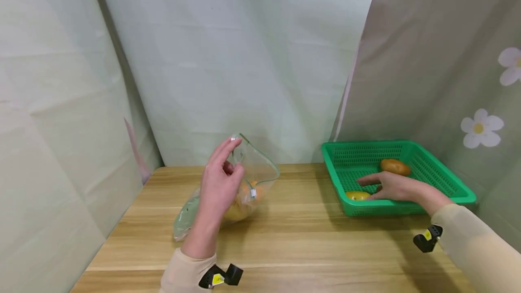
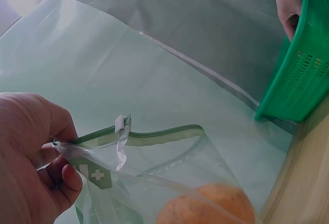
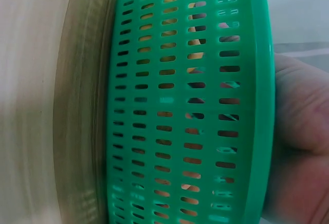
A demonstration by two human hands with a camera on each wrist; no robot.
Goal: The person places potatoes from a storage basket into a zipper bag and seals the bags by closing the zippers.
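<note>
Two bare hands work over a wooden table (image 1: 293,238). At left, the left hand (image 1: 217,189) pinches the rim of a clear zip bag (image 1: 260,171), fruit inside; a loose pinch could let it sag shut. At right, the right hand (image 1: 396,187) reaches flat-fingered, holding nothing, into a green basket (image 1: 460,189) by a yellow fruit (image 1: 357,196), which might roll.

beige sleeves (image 1: 476,238), black-yellow wrist clips (image 1: 427,237)

Green slotted basket (image 1: 443,180), clear green-edged bag (image 1: 260,171) with seemingly orange fruit (image 2: 211,206).
</note>
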